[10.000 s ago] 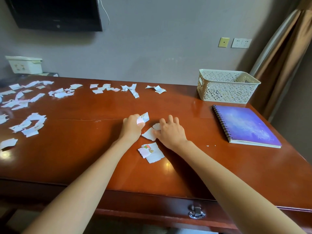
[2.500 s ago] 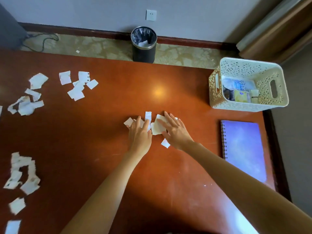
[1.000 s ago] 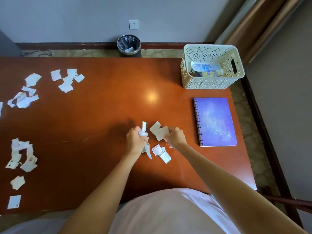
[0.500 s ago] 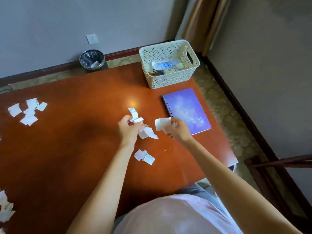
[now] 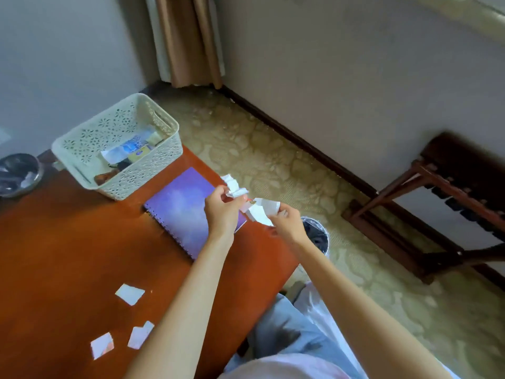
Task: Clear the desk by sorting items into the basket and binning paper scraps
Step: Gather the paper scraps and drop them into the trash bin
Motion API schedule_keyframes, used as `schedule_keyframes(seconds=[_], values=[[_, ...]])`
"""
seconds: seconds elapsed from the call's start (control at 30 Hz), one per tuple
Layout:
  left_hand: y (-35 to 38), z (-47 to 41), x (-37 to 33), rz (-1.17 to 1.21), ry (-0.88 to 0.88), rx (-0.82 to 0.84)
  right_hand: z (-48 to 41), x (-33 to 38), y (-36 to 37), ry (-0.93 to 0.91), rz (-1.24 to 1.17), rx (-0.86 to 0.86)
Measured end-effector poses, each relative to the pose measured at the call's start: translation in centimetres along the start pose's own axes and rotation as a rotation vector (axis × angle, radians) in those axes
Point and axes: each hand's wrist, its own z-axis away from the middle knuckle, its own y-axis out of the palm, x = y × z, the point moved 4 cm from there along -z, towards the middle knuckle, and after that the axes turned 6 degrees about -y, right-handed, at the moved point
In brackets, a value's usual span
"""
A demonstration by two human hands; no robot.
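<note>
My left hand (image 5: 222, 210) is closed on a bunch of white paper scraps (image 5: 234, 187), held above the right end of the desk (image 5: 54, 247). Beside it my right hand (image 5: 287, 221) grips more paper scraps (image 5: 261, 210), past the desk's edge and just above a dark bin (image 5: 317, 235) on the floor. A purple spiral notebook (image 5: 185, 212) lies on the desk under my left hand. The cream lattice basket (image 5: 90, 138) stands at the desk's far corner with several items inside. Three loose scraps (image 5: 130, 294) lie on the desk near me.
A second dark bin (image 5: 16, 173) stands on the floor beyond the desk at the far left. A dark wooden rack (image 5: 437, 212) stands against the wall on the right. Patterned carpet (image 5: 273, 160) and brown curtains (image 5: 188, 42) fill the corner behind.
Both hands have lifted the gathered scraps off the desk and carried them right, past the notebook toward the desk edge. My view has swung right; a floor bin now shows under my right hand.
</note>
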Motion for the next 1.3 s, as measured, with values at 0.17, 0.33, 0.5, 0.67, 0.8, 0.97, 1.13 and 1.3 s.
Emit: schedule_keyframes(seconds=[0.17, 0.33, 0.5, 0.67, 0.8, 0.97, 1.13, 1.3], values=[[13.1, -2.1, -0.3, -0.029, -0.088, 0.169, -5.4, -2.1, -9.8, 0.131, -0.162, -0.158], [25.1, -4.2, 2.6, -0.089, -0.235, 0.278, -9.8, -5.9, -17.2, 0.264, -0.256, -0.211], [32.7, -7.1, 9.4, -0.225, -0.37, 0.268, -14.7, -11.4, -21.3, 0.376, -0.34, -0.259], [36.5, -10.6, 18.1, -0.346, -0.475, 0.247, -19.5, -19.3, -22.6, 0.519, -0.384, -0.288], [38.1, -14.2, 26.0, -0.462, -0.594, 0.233, -23.0, -26.9, -21.8, 0.659, -0.396, -0.255], [38.5, -18.8, 35.6, -0.61, -0.649, 0.177, -26.9, -35.7, -19.8, 0.774, -0.4, -0.203], [37.1, -21.2, 42.7, -0.714, -0.757, 0.12, -29.1, -42.1, -17.7, 0.859, -0.359, -0.189], [36.4, -22.4, 44.0, -0.79, -0.736, 0.126, -30.0, -45.5, -17.0, 0.876, -0.322, -0.216]])
